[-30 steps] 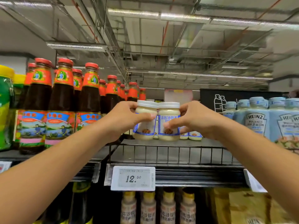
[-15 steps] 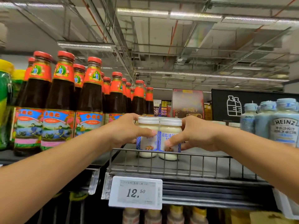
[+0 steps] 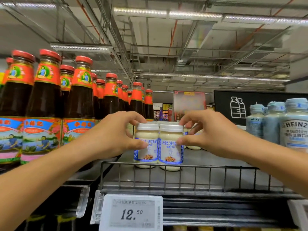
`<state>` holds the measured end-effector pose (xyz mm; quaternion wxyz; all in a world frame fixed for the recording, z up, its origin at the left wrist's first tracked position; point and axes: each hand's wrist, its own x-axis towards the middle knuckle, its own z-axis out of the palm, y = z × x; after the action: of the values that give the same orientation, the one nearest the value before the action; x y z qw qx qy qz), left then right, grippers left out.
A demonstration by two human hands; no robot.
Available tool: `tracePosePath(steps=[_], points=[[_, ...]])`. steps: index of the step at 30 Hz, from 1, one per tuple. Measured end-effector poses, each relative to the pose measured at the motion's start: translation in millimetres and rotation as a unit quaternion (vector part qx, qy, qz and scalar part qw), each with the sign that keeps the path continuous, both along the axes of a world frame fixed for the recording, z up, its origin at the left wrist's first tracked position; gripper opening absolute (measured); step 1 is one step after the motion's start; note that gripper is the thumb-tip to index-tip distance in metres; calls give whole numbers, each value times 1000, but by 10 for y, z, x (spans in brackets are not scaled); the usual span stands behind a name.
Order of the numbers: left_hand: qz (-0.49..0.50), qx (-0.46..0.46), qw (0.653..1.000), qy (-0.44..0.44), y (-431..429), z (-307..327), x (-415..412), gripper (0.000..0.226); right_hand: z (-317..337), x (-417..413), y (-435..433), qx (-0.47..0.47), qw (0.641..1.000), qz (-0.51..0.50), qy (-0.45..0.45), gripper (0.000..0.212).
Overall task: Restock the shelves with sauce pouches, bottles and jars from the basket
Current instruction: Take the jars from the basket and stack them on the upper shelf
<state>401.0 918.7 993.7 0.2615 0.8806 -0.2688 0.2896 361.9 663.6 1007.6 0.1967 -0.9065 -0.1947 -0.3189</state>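
Two white-lidded salad dressing jars stand side by side on the top shelf [image 3: 216, 174], just behind its wire front rail. My left hand [image 3: 115, 132] grips the left jar [image 3: 146, 147], thumb on its label and fingers at its lid. My right hand [image 3: 208, 132] grips the right jar [image 3: 170, 152] in the same way. More jars of this kind [image 3: 193, 144] stand behind, mostly hidden by my right hand.
Dark sauce bottles with red caps [image 3: 80, 100] fill the shelf to the left. Pale blue Heinz bottles [image 3: 295, 124] stand at the right. A 12.50 price tag [image 3: 131, 214] hangs on the shelf's front edge. Bare shelf floor lies right of the jars.
Both hands lowered the two jars from the air onto the shelf behind the rail. My view has moved closer and tilted up.
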Motion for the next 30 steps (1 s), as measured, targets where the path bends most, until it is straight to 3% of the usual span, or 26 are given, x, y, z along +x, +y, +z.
tracePosePath(steps=[11, 21, 30], points=[[28, 38, 999, 0, -136, 54, 234, 52, 79, 219, -6, -57, 998, 2, -2, 36], [57, 72, 996, 1, -317, 122, 560, 55, 267, 646, -31, -78, 994, -21, 72, 37], [72, 94, 993, 17, -395, 169, 856, 56, 377, 937, 62, -161, 982, -52, 85, 38]])
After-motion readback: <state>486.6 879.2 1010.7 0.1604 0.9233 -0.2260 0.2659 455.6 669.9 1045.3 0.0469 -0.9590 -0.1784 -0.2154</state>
